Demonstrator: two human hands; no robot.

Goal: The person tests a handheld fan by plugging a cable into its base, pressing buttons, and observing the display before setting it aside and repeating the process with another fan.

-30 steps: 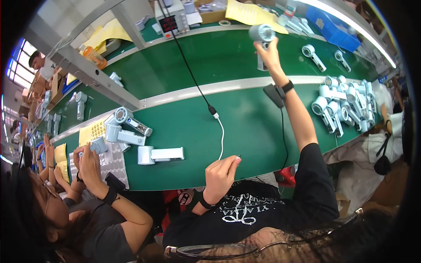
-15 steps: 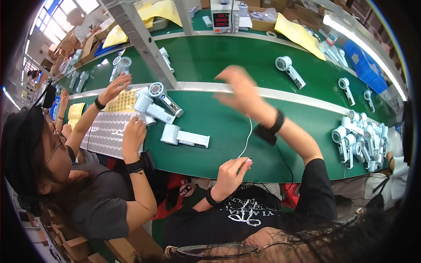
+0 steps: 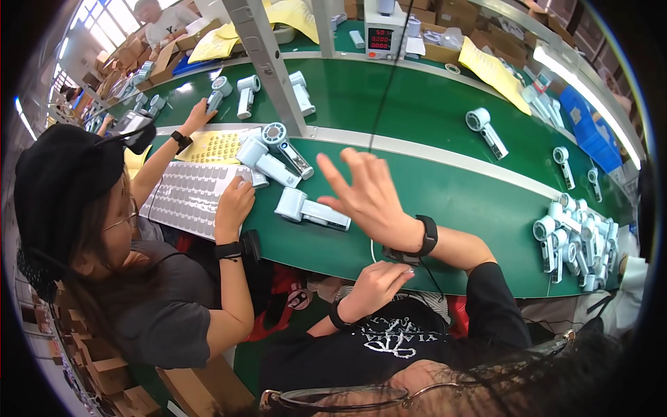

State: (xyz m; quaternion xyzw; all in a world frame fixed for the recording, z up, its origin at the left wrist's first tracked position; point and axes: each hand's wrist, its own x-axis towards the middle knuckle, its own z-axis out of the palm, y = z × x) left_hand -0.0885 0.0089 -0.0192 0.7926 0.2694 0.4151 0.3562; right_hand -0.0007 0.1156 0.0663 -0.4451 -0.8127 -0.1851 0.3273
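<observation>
The left hand (image 3: 376, 288) pinches the end of a white cable (image 3: 372, 251) by the worktop's (image 3: 479, 198) near edge. The right hand (image 3: 369, 198), fingers spread, hovers just beside a fan (image 3: 311, 210) lying between near and far edges. A fan heap (image 3: 577, 240) fills the right end.

Bright light fills the scene, with a long white tube lamp (image 3: 583, 85) glowing at far right and pale, overexposed window panes (image 3: 104, 28) at far left. Glare whitens spots on the glossy green desk (image 3: 479, 201) at far left. Fisheye distortion curves its edges; black vignetting darkens the corners.
</observation>
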